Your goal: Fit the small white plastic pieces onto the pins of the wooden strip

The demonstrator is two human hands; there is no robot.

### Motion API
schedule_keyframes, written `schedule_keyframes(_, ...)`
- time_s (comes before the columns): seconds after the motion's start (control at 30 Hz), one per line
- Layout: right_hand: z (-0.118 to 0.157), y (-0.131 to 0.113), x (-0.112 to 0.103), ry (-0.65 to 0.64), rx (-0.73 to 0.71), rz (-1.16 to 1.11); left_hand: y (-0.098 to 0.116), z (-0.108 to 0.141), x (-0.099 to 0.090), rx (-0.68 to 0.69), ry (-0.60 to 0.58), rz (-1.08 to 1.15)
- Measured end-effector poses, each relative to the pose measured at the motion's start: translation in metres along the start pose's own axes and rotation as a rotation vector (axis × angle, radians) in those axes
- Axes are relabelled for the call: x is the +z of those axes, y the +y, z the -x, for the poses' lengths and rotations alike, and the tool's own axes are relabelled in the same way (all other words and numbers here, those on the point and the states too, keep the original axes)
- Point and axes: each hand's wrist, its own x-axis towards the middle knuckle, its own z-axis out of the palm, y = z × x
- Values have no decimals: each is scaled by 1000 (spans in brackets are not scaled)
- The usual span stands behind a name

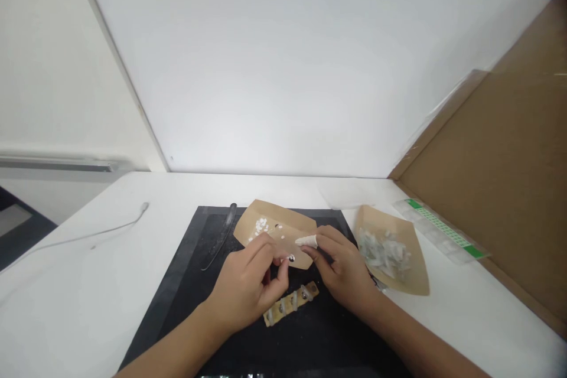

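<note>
Brown tray (297,224), white bits (261,225) — shiny rounded piece (292,258)

Towards the black mat's (190,283) far edge, my left hand (248,284) curls into a pinch; my right hand (337,260) points its white-covered index finger (309,241) inward, thumb beneath.

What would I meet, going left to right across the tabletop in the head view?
White cable, dark curved tool, tan tray with small white bits, right hand, tan tray with whitish translucent pieces, clear plastic case with a green strip.
</note>
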Motion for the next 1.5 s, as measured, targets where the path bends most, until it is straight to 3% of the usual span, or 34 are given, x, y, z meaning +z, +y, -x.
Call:
schedule_keyframes(0.27, 7, -5, -10, 20, -8, -30, 2, -1, -1, 13, 15, -5)
schedule_keyframes(0.43, 11, -10, -14, -113, -57, -211, 2, -1, -1, 9, 11, -8)
schedule_keyframes(0.63, 8, -8, -13, -223, -155, -205, 1, -1, 0, -9, 4, 16)
schedule_keyframes(1.23, 7, -9, -16, -242, -221, -241, 2, -3, -1, -8, 7, 4)
schedule_keyframes(1.5, 10, -16, -16, -324, -190, -294, 2, -3, -2, -20, 44, 39)
